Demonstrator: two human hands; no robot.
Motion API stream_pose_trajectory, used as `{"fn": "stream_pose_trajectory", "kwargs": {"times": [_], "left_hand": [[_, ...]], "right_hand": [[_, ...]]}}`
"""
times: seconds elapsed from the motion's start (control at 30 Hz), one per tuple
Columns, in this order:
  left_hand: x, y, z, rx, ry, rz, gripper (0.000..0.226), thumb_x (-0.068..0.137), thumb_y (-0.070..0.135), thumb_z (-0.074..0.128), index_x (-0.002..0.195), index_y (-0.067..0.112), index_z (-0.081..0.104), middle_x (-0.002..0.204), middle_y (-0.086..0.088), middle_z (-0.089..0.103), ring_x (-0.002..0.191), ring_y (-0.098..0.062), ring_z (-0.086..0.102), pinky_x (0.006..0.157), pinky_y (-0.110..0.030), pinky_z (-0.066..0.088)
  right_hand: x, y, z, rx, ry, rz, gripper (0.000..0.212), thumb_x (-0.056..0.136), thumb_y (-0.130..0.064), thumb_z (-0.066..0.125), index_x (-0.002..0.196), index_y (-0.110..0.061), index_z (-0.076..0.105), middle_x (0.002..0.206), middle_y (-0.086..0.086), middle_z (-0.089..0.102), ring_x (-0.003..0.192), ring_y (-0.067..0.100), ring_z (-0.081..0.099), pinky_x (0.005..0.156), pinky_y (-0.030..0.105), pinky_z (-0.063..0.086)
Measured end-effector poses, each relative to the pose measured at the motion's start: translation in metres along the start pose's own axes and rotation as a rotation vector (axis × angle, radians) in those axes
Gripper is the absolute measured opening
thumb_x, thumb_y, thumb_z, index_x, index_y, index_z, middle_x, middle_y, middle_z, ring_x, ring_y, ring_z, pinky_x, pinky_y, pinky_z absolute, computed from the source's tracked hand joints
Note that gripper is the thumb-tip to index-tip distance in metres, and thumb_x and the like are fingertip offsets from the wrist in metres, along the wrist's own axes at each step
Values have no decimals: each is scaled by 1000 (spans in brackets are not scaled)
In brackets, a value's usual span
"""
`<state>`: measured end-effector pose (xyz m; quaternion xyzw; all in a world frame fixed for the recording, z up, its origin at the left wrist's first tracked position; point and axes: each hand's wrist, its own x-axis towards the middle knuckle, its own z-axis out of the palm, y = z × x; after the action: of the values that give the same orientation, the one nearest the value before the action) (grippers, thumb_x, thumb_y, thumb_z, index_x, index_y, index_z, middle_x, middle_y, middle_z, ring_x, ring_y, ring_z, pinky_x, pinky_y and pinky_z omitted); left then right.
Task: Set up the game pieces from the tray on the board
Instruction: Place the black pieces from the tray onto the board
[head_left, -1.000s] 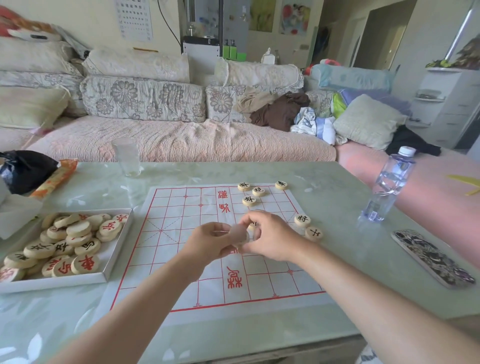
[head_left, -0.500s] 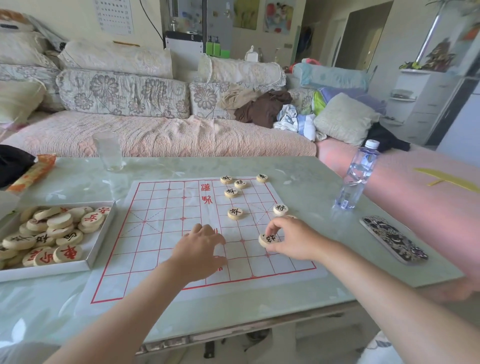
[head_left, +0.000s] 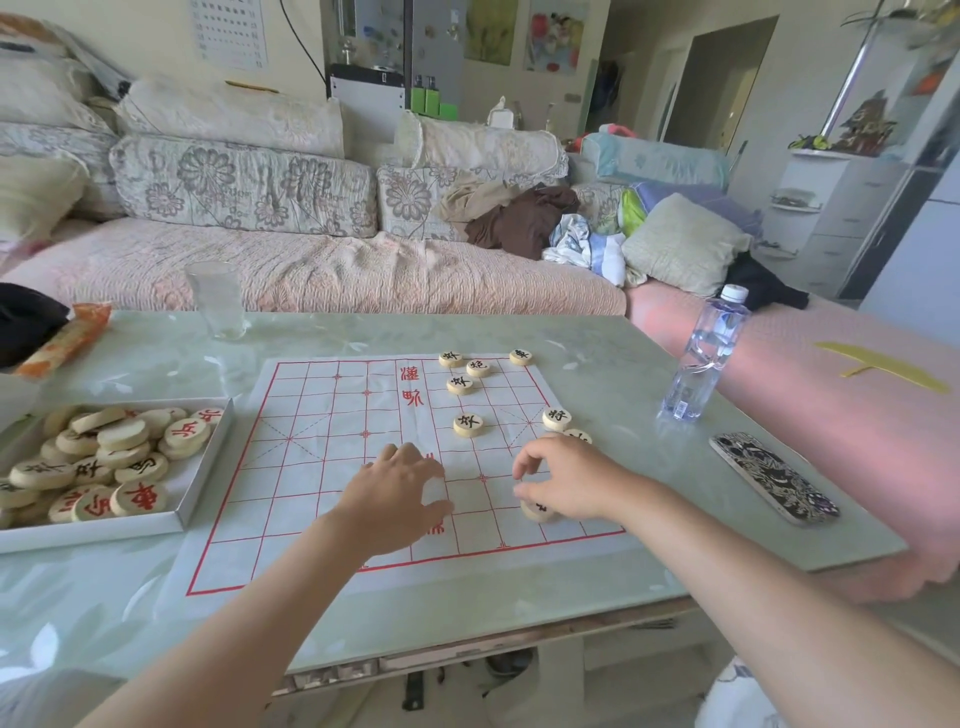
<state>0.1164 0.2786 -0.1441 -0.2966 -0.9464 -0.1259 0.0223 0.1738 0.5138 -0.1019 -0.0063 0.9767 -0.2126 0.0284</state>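
A white paper board (head_left: 337, 441) with a red grid lies in the middle of the table. Several round wooden pieces with black characters stand on its far right part, among them one (head_left: 468, 424) near the centre and one (head_left: 557, 417) at the right edge. My right hand (head_left: 571, 483) is curled over another piece (head_left: 537, 513) near the board's front right and pinches it against the paper. My left hand (head_left: 400, 493) rests on the board beside it, fingers loosely bent, holding nothing. The white tray (head_left: 202, 467) at the left holds several red and black pieces (head_left: 119, 457).
A clear water bottle (head_left: 701, 358) stands right of the board and a patterned phone (head_left: 774, 475) lies near the table's right edge. A glass (head_left: 215, 299) stands at the back left, next to an orange packet (head_left: 67, 338). A sofa runs behind the table.
My right hand has carried a piece from the board's middle down to the front right. My left hand has drawn apart from it and settled on the board.
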Motion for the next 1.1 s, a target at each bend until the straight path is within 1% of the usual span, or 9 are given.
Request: {"fn": "stream_pose_trajectory", "kwargs": {"times": [0.2,0.43,0.57,0.67,0.77,0.87,0.97,1.03,1.1], "left_hand": [[0,-21,-14,-87,130,-51,29,90,48,52,110,27,54,104,8,54,106,-15,49,82,-30,46],[-21,-91,-45,-54,223,-176,22,90,42,53,106,27,55,104,9,56,104,-14,51,77,-31,46],[-44,-141,-63,-39,268,-253,21,89,38,56,105,25,58,104,6,59,103,-19,55,80,-31,45],[-62,-179,-76,-45,299,-318,19,88,29,55,105,23,61,103,3,60,104,-21,54,80,-31,42],[-81,-217,-86,-27,309,-373,20,87,22,56,106,23,62,106,2,59,109,-22,50,86,-30,39],[-100,-248,-98,35,301,-425,27,85,16,55,109,27,60,113,2,57,112,-22,46,93,-30,39],[-115,-269,-112,3,333,-451,33,84,4,52,105,28,61,99,8,53,103,-19,50,85,-24,35],[-124,-281,-122,-53,356,-495,35,84,2,50,102,30,62,95,8,55,96,-19,53,79,-27,39],[-131,-292,-125,-72,338,-532,33,85,5,53,104,30,64,98,6,57,96,-19,53,80,-29,46]], "right_hand": [[22,-53,14,79,53,-120,16,86,-32,69,102,-31,65,106,-12,61,102,7,56,94,30,45],[69,-149,55,240,26,-222,17,89,-29,66,105,-30,67,107,-14,63,102,7,58,91,28,47],[95,-205,84,235,-29,-291,19,89,-28,67,108,-25,66,109,-10,64,104,13,59,95,31,47],[111,-241,101,224,-59,-325,18,89,-19,63,105,-27,66,107,-9,65,103,14,60,94,33,48],[123,-273,116,168,-87,-351,30,85,-10,57,107,-28,67,112,-10,67,102,14,61,90,30,49],[134,-297,127,58,-110,-400,32,86,-10,59,112,-27,67,120,-9,65,108,16,59,88,29,47],[145,-313,139,-119,-79,-473,33,87,-12,60,116,-27,65,126,-3,59,117,22,56,89,33,47],[151,-320,145,-211,-70,-517,31,89,-12,59,115,-27,64,127,-2,56,117,24,55,86,35,47],[157,-327,148,-250,-63,-551,26,90,-17,61,114,-30,65,125,-5,56,117,23,56,82,31,43]]}}
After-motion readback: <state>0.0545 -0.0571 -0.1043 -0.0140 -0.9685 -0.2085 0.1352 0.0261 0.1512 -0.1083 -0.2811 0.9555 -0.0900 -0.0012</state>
